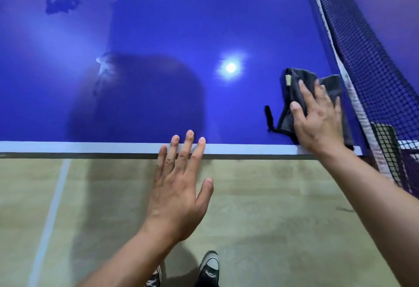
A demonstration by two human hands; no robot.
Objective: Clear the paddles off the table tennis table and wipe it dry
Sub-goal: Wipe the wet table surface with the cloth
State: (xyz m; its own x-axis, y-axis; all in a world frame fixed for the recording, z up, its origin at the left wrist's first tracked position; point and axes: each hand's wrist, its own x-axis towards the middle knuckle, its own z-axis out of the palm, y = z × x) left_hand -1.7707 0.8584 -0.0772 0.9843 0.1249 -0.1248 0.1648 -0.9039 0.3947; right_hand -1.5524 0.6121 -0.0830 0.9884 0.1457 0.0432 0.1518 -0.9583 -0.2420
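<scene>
My right hand [317, 123] lies flat on the dark grey cloth [292, 87], fingers straight and spread, pressing it onto the blue table [158, 26]; nothing is clenched, the palm simply bears down on the fabric; the cloth bunches out beyond my fingertips and to their left, where a pale tag [288, 80] shows and a thin loop [268, 116] trails onto the tabletop; just to the right of this hand runs the black net [367, 60], near the cloth's edge though I cannot tell whether they touch; my wrist crosses the white edge line [68, 147] of the table. My left hand [179, 187] is released too, fingers straight, their tips resting on that white line to the left of the cloth, thumb hanging off over the floor [272, 196]; it holds nothing. Far beyond my left hand and to its left, a dark wet patch [59, 1] sits on the surface; between my two hands, further out, a lamp's reflection [230, 67] glares on the blue; below my left forearm are my shoes [209, 268].
</scene>
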